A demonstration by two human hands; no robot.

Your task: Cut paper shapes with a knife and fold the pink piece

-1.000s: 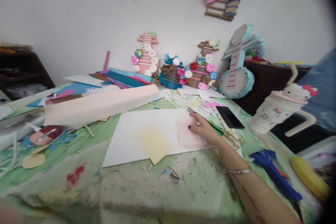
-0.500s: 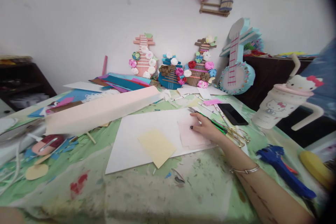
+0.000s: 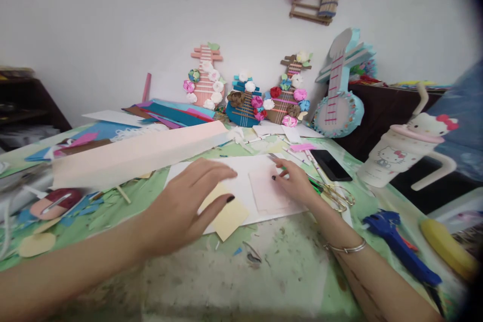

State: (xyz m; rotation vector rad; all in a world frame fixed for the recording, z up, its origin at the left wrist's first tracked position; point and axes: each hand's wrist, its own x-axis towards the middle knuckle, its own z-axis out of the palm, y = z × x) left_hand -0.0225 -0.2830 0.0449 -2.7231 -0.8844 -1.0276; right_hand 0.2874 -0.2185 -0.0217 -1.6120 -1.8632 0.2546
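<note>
My left hand (image 3: 190, 201) hovers over a yellow paper square (image 3: 231, 217), its thumb apart from the fingers and nothing in its grasp. Beneath the square is a white board (image 3: 260, 158), partly covered by both hands. My right hand (image 3: 292, 181) is at several pale pink paper squares (image 3: 264, 193) on the board's right side. Its thumb and index fingertip are apart, and I see nothing held between them. Just beyond those fingers lies a slim green tool (image 3: 316, 184) with a grey tip, partly hidden. Gold-handled scissors (image 3: 339, 196) rest beside my right wrist.
On the right are a black phone (image 3: 331, 164), a white tumbler (image 3: 400, 153), a blue glue gun (image 3: 402, 246) and a yellow object (image 3: 447, 249). A long pale pink paper roll (image 3: 139, 156) crosses the left side. Flower-covered paper instruments (image 3: 245, 103) stand against the wall.
My left hand has come in from the lower left, over the yellow square. My right hand stays by the pink squares, its fingers a little more bent. The view has shifted slightly.
</note>
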